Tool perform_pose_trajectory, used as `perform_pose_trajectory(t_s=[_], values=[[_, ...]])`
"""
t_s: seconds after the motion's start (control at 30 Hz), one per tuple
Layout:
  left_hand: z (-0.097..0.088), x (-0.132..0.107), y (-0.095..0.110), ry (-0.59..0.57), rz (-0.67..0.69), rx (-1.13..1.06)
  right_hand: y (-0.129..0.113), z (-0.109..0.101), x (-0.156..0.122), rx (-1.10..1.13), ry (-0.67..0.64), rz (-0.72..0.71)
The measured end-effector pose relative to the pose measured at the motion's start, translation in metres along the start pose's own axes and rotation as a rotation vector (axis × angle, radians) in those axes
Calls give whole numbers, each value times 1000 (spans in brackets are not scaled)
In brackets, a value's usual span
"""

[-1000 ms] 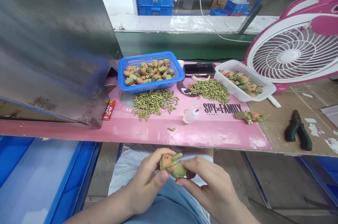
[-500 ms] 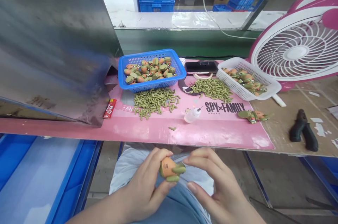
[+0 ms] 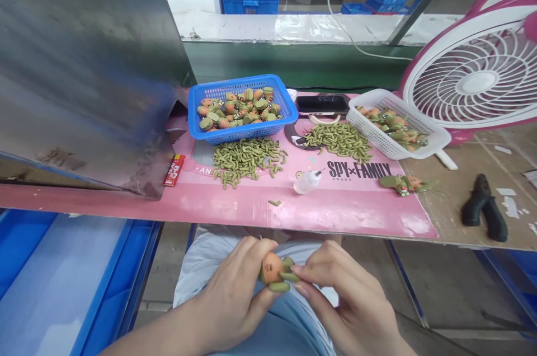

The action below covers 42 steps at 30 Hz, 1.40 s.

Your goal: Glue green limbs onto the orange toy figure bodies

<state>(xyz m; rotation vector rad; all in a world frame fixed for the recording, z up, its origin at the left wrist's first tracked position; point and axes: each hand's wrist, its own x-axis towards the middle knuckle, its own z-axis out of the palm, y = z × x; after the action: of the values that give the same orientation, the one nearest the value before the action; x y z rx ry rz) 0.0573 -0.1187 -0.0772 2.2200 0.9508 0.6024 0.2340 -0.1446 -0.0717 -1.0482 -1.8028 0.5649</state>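
Observation:
In the head view, my left hand (image 3: 232, 286) is closed around a small orange and green toy figure (image 3: 272, 267), held over my lap below the table edge. My right hand (image 3: 342, 286) pinches a green part (image 3: 289, 276) at the figure's right end between thumb and forefinger. Whether that part is loose or fixed to the figure, I cannot tell. On the table just ahead lies a single small green bent piece (image 3: 274, 202). Beside it stands a small clear bottle with a thin needle tip (image 3: 308, 181). My fingers cover the figure's left side.
A blue basket (image 3: 243, 135) and a white basket (image 3: 380, 143) hold several figures. Two heaps of green pieces (image 3: 247, 161) (image 3: 339, 142) lie before them. A phone (image 3: 322, 104), red packet (image 3: 174, 170), black-handled pliers (image 3: 482, 207) and pink-white fan (image 3: 478, 83) surround these. A metal panel (image 3: 84, 76) blocks the left.
My right hand has moved in to the figure, and its thumb and forefinger have closed on a green part. My left hand has shifted the figure slightly to the right.

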Motion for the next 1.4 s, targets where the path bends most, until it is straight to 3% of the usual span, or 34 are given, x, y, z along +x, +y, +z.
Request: perform_pose_trajectory(t_s=[0.33,0.6,0.77,0.87,1.0,1.1,1.4], values=[[-1,-2,-1,-47,-88,-109,6,4,-4,65,18,163],[-2,0,1,-54,-82,-97,0,6,-4,48,15,72],[-3,1,2,-89,-138,-203,2,5,-3,78,46,148],[-4,0,3,-95,-211,-388,6,5,-6,111,72,171],[-2,-1,2,-55,-385,-832,10,5,-10,119,56,160],[1,-2,0,-16,-434,-1083,9,4,-7,91,39,130],[8,3,-1,72,-543,-1346,2,7,4,-52,-25,-40]])
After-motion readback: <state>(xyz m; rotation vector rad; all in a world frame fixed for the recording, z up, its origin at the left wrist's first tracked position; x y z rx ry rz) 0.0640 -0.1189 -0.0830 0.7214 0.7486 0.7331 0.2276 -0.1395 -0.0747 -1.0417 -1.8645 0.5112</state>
